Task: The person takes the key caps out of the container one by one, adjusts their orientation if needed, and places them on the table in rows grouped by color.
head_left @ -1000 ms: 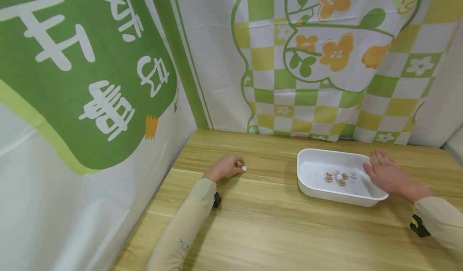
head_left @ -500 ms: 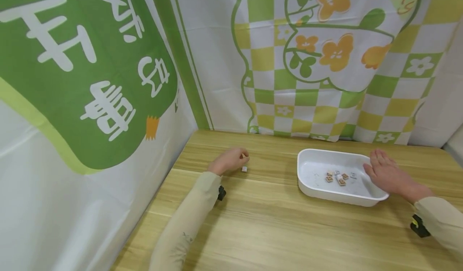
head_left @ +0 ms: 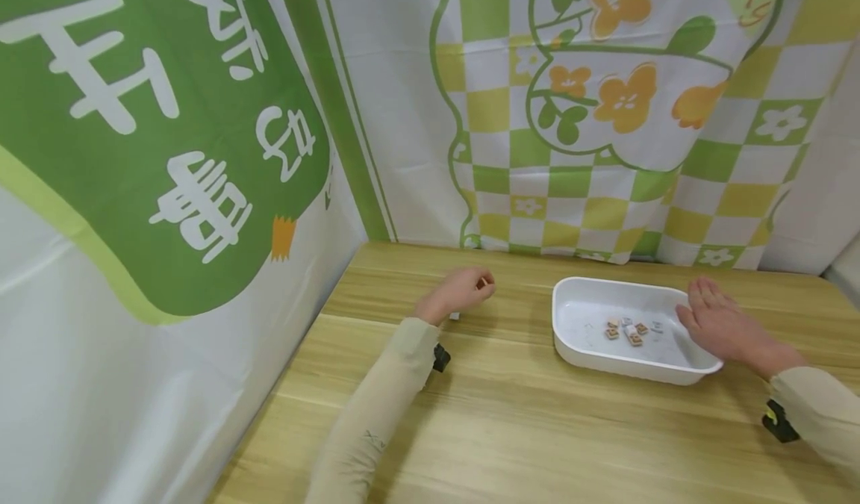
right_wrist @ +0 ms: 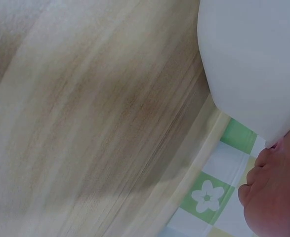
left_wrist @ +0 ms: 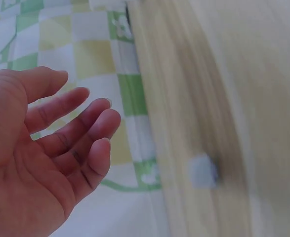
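1. Your left hand (head_left: 462, 293) has lifted off the small white square tile (left_wrist: 202, 170), fingers loosely spread, holding nothing
2. Tile lies on the wooden counter (head_left: 510, 422)
3. Your right hand (head_left: 722, 325) rests flat against the white plastic tray (head_left: 578, 355)

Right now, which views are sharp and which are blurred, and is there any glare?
Head view: sharp and evenly lit, soft shadow under the left hand, no glare on the white tray. Left wrist view: the small white piece and the table are smeared; the fingers are fairly clear. Right wrist view: soft throughout, wood grain streaked.
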`<state>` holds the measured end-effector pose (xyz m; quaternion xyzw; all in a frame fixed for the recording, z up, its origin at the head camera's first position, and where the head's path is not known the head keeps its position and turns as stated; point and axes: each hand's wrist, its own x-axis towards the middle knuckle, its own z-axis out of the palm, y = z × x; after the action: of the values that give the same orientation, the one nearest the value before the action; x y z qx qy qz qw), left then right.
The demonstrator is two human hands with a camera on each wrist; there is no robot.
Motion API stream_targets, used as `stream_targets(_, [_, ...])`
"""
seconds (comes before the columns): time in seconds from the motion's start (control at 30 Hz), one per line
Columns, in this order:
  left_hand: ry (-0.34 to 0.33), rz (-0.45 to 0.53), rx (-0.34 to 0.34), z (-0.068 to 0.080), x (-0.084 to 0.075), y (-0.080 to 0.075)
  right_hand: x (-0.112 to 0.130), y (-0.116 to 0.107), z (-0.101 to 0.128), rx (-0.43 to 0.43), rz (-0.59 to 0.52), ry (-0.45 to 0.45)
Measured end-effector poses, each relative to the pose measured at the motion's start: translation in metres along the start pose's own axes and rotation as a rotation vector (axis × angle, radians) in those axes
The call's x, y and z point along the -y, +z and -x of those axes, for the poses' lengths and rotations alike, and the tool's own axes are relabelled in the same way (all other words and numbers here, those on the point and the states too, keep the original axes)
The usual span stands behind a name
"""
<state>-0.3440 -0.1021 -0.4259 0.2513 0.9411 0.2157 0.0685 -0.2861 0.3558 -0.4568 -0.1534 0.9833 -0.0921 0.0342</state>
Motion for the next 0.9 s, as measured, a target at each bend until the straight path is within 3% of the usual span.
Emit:
stream_targets(0.4, [0.064,0.023,-0.062,-0.023,-0.045,0.004,0.0,0.001,0.0,-0.009,0.009,0.0])
stream_targets(0.9, [0.145,0.094,-0.042,-0.045,-0.094,0.022,0.001,0.002,0.0,-0.031,0.001,-0.006])
